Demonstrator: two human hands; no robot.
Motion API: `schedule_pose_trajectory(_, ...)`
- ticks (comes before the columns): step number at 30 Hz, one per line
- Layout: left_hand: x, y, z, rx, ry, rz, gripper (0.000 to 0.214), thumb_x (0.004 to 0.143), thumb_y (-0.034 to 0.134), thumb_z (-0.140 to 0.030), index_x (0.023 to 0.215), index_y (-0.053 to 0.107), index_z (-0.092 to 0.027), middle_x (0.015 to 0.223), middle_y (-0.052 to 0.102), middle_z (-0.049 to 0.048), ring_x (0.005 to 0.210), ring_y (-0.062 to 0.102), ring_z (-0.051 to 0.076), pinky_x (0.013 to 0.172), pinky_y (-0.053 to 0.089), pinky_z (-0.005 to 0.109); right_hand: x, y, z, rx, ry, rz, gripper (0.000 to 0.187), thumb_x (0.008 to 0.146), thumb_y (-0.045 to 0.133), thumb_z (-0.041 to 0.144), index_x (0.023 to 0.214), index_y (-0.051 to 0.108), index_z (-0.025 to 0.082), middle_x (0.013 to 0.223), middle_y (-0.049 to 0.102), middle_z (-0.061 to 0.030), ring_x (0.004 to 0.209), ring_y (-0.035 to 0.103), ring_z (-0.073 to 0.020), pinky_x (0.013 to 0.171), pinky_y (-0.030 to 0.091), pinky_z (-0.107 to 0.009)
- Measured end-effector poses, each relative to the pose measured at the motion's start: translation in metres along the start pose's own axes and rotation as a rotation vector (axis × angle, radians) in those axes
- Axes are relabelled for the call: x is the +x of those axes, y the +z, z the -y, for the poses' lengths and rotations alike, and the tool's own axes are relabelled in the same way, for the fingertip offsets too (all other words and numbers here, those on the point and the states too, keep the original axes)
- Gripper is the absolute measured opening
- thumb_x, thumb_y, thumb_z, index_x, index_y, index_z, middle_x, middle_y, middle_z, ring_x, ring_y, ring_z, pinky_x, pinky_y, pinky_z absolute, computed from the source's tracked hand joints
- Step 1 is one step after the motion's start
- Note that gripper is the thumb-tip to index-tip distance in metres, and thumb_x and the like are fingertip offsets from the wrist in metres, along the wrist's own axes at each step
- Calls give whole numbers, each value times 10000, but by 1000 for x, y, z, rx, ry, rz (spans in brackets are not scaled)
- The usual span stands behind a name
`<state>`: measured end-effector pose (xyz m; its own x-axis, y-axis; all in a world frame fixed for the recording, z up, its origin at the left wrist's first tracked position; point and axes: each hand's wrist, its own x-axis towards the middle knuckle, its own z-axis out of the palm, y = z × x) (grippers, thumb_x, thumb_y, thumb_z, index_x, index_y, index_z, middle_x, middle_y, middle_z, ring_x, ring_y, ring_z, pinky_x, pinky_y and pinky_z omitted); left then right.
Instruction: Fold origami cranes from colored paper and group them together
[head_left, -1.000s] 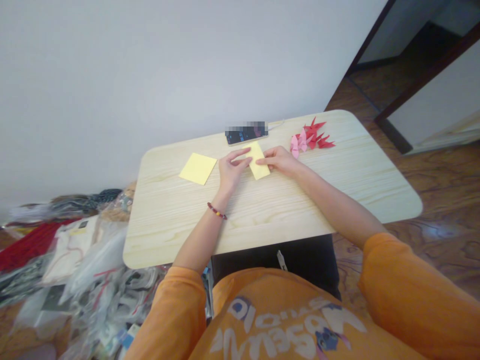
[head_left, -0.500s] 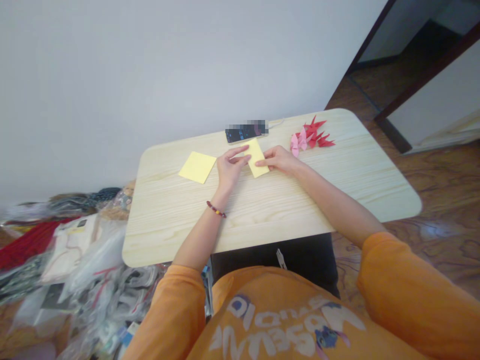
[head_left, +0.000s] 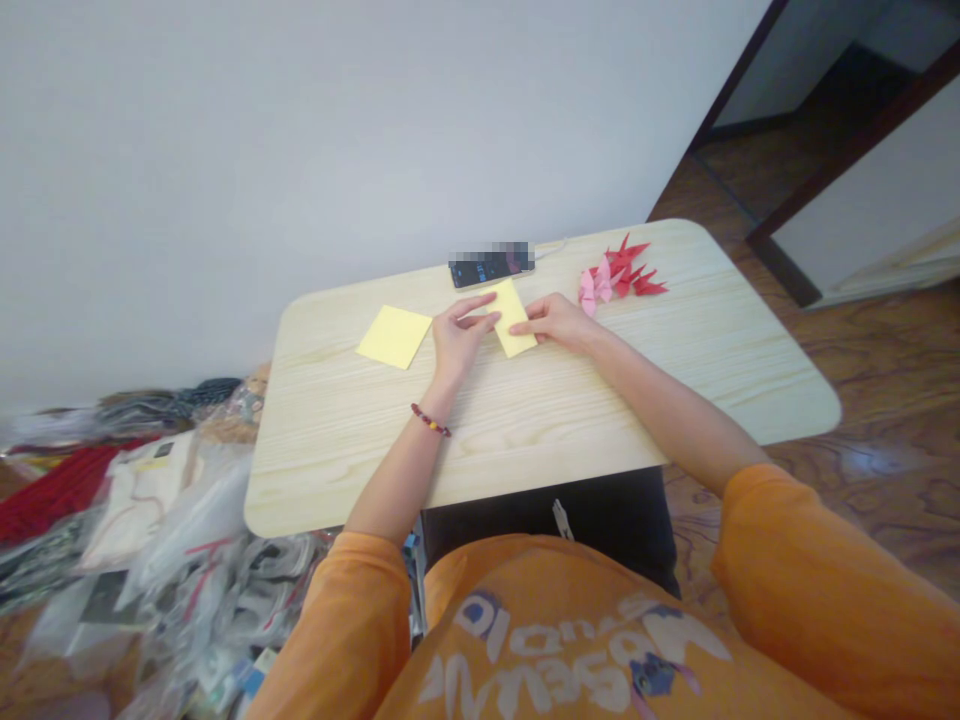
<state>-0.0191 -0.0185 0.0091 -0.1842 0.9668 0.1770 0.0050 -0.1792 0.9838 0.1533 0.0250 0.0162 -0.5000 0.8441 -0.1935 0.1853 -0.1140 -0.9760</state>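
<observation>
Between my hands is a sheet of yellow origami paper point(head_left: 513, 322), folded into a narrow rectangle and slightly tilted. My left hand point(head_left: 463, 335) closes on its left edge, thumb and fingers at the paper. On the opposite side, my right hand point(head_left: 559, 322) pinches the lower right edge, thumb on top and the other fingers partly hidden behind it. A flat square of yellow paper point(head_left: 394, 336) lies on the table just left of my left hand. Beyond my right hand sit several folded paper figures, pink ones point(head_left: 596, 285) and red ones point(head_left: 628, 265).
A phone point(head_left: 491, 266) with a white cable lies at the back edge of the pale wooden table point(head_left: 337, 430), against the wall. Bagged goods and cloth point(head_left: 180, 520) are piled on the floor at left. A doorway point(head_left: 817, 130) opens at the right.
Both hands keep the same hold on the folded yellow paper. The whole view has shifted very slightly; nothing else visibly differs.
</observation>
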Motion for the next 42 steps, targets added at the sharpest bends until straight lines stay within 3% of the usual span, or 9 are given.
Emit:
schedule_pose_trajectory(6,0,-1,-2,49,13,-11,292,647,756,-234,929,726,-162,1062,711,92,727,694,164,682,577,284,-3,2,3,-4,-3,-10,320,569,798,375,614,651,94,429,477,36,420,345,-43,433,189,-225)
schedule_pose_trajectory(9,0,-1,-2,64,7,-17,293,649,747,-228,932,725,-157,1074,708,97,721,693,156,677,569,270,0,2,-3,58,-31,-37,331,607,778,365,522,574,118,396,436,44,411,350,-43,438,219,-222)
schedule_pose_trajectory(12,0,0,-3,74,-3,-41,293,642,746,-209,929,728,-152,1052,715,100,693,688,149,648,557,254,5,1,-10,160,-66,-66,306,614,782,354,566,596,116,390,434,49,399,349,-43,433,229,-216)
schedule_pose_trajectory(20,0,-1,-5,97,-68,-89,323,627,754,-197,945,731,-145,871,741,86,670,681,165,629,540,259,10,2,-11,306,-19,-67,210,614,754,271,623,646,90,504,555,-6,406,388,-44,401,227,-209)
schedule_pose_trajectory(27,-3,0,-2,53,-142,-52,365,610,773,-206,965,730,-132,703,721,66,635,671,176,636,543,288,7,6,-9,251,-101,-107,226,639,737,303,600,620,113,469,497,32,381,354,-30,376,183,-191)
schedule_pose_trajectory(35,-5,3,-2,30,-177,-16,405,583,797,-257,961,726,-131,810,735,85,697,682,192,717,558,335,9,12,-7,355,-42,-182,289,620,760,347,585,581,123,508,506,16,408,363,-32,352,150,-178)
schedule_pose_trajectory(42,-7,3,-3,58,-182,17,395,577,800,-268,945,732,-142,786,737,82,690,682,194,690,556,322,8,11,-10,357,-124,-173,290,597,761,357,593,578,131,535,513,23,409,349,-22,347,160,-170)
